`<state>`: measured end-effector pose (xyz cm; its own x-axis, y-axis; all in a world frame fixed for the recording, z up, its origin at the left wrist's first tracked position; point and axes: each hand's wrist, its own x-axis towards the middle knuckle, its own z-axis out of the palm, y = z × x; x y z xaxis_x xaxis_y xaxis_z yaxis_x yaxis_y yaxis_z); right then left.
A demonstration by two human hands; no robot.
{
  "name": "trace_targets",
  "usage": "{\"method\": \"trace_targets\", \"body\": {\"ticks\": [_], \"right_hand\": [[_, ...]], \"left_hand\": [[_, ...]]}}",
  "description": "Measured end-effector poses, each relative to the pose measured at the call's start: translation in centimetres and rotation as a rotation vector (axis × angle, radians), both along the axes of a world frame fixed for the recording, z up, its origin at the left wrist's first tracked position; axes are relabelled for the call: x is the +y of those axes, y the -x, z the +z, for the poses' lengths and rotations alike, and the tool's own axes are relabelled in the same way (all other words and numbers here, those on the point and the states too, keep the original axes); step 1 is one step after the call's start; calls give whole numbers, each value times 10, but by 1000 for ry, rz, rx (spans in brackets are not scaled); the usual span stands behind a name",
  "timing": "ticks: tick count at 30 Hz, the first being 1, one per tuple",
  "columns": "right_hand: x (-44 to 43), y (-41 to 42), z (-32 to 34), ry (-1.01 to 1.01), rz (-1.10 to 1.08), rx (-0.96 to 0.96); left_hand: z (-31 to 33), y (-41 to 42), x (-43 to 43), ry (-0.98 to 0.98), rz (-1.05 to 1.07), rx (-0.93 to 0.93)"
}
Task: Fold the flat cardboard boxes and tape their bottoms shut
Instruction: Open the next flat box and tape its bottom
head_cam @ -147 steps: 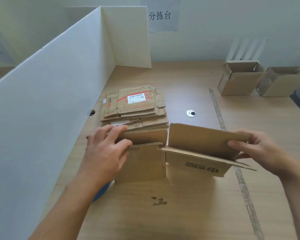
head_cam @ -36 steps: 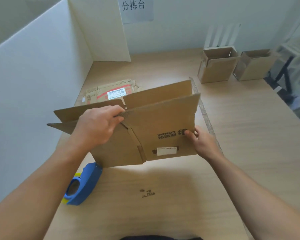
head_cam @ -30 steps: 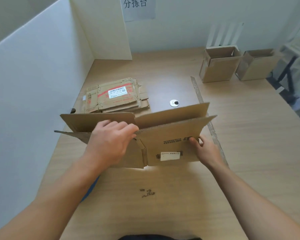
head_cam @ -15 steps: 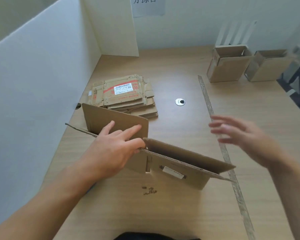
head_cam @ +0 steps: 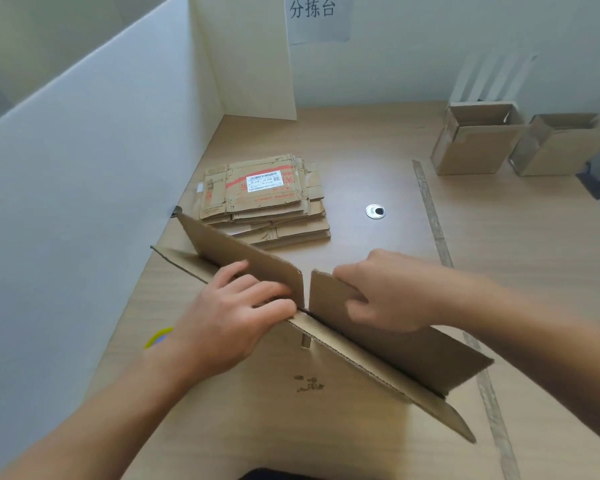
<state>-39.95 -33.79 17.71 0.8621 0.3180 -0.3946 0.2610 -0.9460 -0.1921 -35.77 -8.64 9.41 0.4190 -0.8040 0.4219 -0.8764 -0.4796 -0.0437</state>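
Note:
A flattened brown cardboard box (head_cam: pixel 406 351) stands on edge on the wooden table (head_cam: pixel 516 271), running from centre-left to lower right with its flaps up. My left hand (head_cam: pixel 236 310) grips the box's top edge beside the slit between two flaps. My right hand (head_cam: pixel 385 292) grips the right-hand flap just past that slit, fingers over its far side. A stack of flat boxes (head_cam: pixel 264 199) with a white label lies behind. Only a blue and yellow sliver of the tape dispenser (head_cam: pixel 158 337) shows by my left wrist.
Two folded open boxes (head_cam: pixel 475 143) (head_cam: pixel 561 147) stand at the back right. A white partition (head_cam: pixel 94 174) walls the left side and back corner. A round metal grommet (head_cam: pixel 374 211) sits mid-table, and a strip of old tape (head_cam: pixel 437 230) runs along the table.
The box was lowered from mid-air onto the table. My right hand let go, swung up, and now grips the right-hand flap; my left hand has kept its hold near the slit.

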Motion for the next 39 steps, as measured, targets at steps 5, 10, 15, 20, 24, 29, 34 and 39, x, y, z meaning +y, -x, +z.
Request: {"method": "trace_targets", "body": {"ticks": [5,10,15,20,24,29,34,39], "right_hand": [[-5,-11,-1,11,-111,-60],[-20,-25,-9,-64,-241,-144],[-29,-39,-15,-115,-310,-160],[-33,-44,-11,-147,-296,-195],[-29,-46,-9,-90,-286,-259],[-26,-43,-3,-84,-275,-315],[-28,-44,5,0,-268,-384],[-43,-47,7,-49,-329,-332]], "left_hand": [[-8,7,11,31,-23,-37],[-12,9,19,13,-47,0],[-7,6,28,-1,-57,27],[12,3,25,-27,-92,86],[27,-4,17,-94,-104,132],[47,-18,10,-145,-146,147],[62,-33,-1,-200,-186,160],[83,-50,-17,-223,-209,186]]}}
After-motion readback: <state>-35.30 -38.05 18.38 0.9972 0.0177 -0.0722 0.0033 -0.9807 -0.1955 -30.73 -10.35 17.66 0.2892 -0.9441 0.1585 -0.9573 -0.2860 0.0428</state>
